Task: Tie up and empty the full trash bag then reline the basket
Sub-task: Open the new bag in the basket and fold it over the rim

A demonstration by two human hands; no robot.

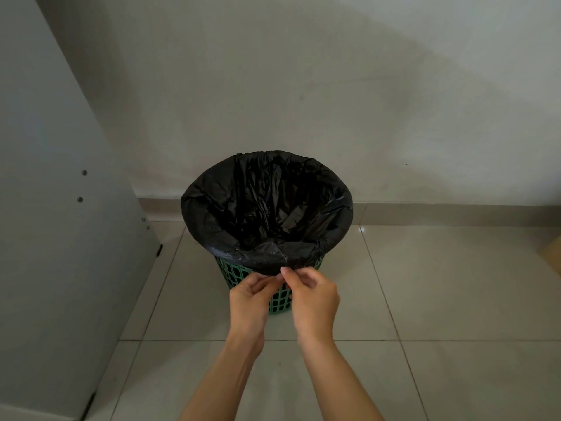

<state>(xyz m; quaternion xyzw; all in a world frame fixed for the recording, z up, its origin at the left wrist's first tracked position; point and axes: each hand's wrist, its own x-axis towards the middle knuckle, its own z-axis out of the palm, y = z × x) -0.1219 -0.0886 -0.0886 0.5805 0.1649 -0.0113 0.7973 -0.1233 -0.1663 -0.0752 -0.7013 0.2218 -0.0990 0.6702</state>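
A green lattice basket (pixel 233 273) stands on the tiled floor against the wall. A black trash bag (pixel 267 205) lines it, its mouth folded out over the rim all round. Inside the bag I see only crumpled black plastic. My left hand (pixel 250 300) and my right hand (pixel 314 296) meet at the near side of the basket, just under the rim. Both have curled fingers and pinch the bag's lower hem where it hangs over the basket wall.
A grey cabinet side (pixel 60 208) with small screws rises at the left, close to the basket. The pale wall (pixel 303 86) and a skirting strip (pixel 455 212) run behind. A tan corner of some object (pixel 552 253) shows at the right edge. Beige floor tiles (pixel 440 284) spread to the right and near me.
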